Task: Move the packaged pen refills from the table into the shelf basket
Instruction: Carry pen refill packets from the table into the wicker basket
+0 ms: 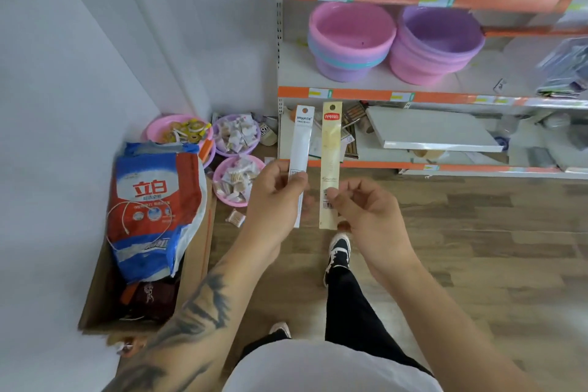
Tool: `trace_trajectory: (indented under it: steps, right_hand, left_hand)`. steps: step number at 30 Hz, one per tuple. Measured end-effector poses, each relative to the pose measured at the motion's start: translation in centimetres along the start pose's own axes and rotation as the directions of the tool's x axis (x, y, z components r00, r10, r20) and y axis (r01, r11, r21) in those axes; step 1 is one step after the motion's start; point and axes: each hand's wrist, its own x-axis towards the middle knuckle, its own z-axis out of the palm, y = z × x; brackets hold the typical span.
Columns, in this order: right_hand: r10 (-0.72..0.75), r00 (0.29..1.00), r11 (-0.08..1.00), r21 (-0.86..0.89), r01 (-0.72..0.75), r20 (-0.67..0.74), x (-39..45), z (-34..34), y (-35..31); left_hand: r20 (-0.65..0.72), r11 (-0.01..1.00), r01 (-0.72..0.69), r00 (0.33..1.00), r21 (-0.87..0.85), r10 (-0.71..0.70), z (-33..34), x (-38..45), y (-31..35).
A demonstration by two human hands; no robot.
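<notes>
The left hand [276, 197] pinches the white pack [300, 156] between thumb and fingers. The right hand [362, 210] pinches the yellow pack [329, 165] likewise. Both packs are held upright, side by side, in front of the shelf [350, 94].

Risk: each pack is gripped low, so a loose pinch could let it tip or slide to the floor [477, 232].

No shelf basket or table can be identified. The pack print is unreadable.

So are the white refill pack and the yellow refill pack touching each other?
Apart. The head view shows a strip of shelf and floor between the white refill pack and the yellow refill pack along their length.
</notes>
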Motion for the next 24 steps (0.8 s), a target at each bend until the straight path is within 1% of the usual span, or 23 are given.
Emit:
trace_trajectory:
  steps: [4,9,13,16,19,24]
  right_hand:
    - [-0.078,0.996,0.996,0.046,0.076,0.032,7.0,-0.6,-3.6]
    - [-0.199,0.975,0.979,0.059,0.194,0.101,15.7,-2.1,-9.5]
    - [-0.316,0.938,0.948,0.071,0.309,0.139,21.5,-3.8,-15.2]
    - [-0.401,0.901,0.915,0.12,0.385,0.169,25.3,-4.5,-18.9]
    - [-0.466,0.863,0.884,0.144,0.445,0.196,28.5,-4.5,-22.8]
    - [-0.539,0.806,0.836,0.278,0.474,0.246,31.4,-3.2,-29.5]
  left_hand:
    - [-0.057,0.999,-0.035,0.998,0.009,0.035,2.4,4.9,4.4]
    - [-0.111,0.991,-0.132,0.985,-0.012,0.13,7.0,11.4,10.9]
    - [-0.097,0.972,-0.233,0.969,-0.037,0.228,11.4,15.9,16.3]
    - [-0.088,0.95,-0.288,0.956,-0.117,0.279,14.0,18.7,19.7]
    - [-0.064,0.916,-0.352,0.936,-0.194,0.346,15.3,21.3,22.5]
    - [-0.003,0.85,-0.455,0.882,-0.264,0.471,15.6,24.8,27.9]
